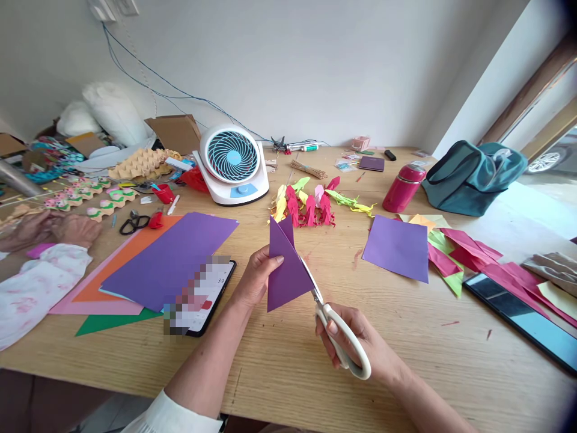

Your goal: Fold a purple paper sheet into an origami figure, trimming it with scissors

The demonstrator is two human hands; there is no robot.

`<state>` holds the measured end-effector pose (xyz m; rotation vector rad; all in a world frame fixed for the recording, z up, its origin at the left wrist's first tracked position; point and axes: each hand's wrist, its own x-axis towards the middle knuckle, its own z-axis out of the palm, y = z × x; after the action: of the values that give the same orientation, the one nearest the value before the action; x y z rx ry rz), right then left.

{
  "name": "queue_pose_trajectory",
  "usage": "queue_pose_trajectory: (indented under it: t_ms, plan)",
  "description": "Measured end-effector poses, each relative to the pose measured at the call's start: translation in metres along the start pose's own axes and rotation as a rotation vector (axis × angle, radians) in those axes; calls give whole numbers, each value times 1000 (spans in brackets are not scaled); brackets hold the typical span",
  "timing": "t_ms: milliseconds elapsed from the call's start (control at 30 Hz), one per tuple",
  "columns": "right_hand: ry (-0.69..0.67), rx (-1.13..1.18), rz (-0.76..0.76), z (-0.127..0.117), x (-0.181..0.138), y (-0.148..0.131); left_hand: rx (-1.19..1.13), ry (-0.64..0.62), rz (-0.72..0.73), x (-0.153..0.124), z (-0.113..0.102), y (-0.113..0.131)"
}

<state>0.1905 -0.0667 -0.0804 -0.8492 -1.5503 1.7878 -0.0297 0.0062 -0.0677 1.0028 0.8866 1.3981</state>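
Purple sheet (289, 273), folded, held up over the near middle of the table (274, 379); we pinch its left side in our left hand (259, 273), thumb flat on the near face, fingers mostly hidden behind. Our right hand (349, 331) wraps the white handles of the scissors (321, 308), blades lying along the sheet's slanting right edge; how far they part, we cannot tell. We judge the sheet very light, crisp along folds, limp where single, quick to crease or tear, not slippery; best hold is the left side, clear of the blades. Its long axis runs upright in our view, slim peaks pointing up and away, the broad end toward us, one corner pointing right to the scissors. To the right, apart, lies a purple square (396, 248); to the left, a phone (211, 297) beside a paper stack (180, 249). Beyond the sheet, folded paper figures (310, 207) crowd together, with a fan (233, 157) behind, leftward.
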Motion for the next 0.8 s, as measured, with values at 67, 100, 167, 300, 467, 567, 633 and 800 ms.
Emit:
queue_pose_trajectory:
  t_ms: [67, 100, 167, 300, 467, 567, 633, 800]
  plan:
    - [4, 5, 0, 0, 0, 0, -1, -3, 1, 0, 1, 0]
    - [7, 5, -1, 0, 0, 0, -2, -3, 1, 0, 1, 0]
    - [13, 0, -5, 0, 0, 0, -3, -3, -1, 0, 1, 0]
    - [15, 2, 4, 0, 1, -1, -4, -2, -2, 0, 0, 0]
    - [16, 9, 12, 0, 2, -1, -5, -4, -1, 0, 0, 0]
    - [23, 16, 17, 2, 2, -2, -2, -16, -7, -1, 0, 0]
    - [24, 19, 22, 2, 2, -2, 1, -28, -11, -1, 1, 0]
    - [22, 16, 22, 3, 1, -3, 6, -41, -10, -2, 1, 0]
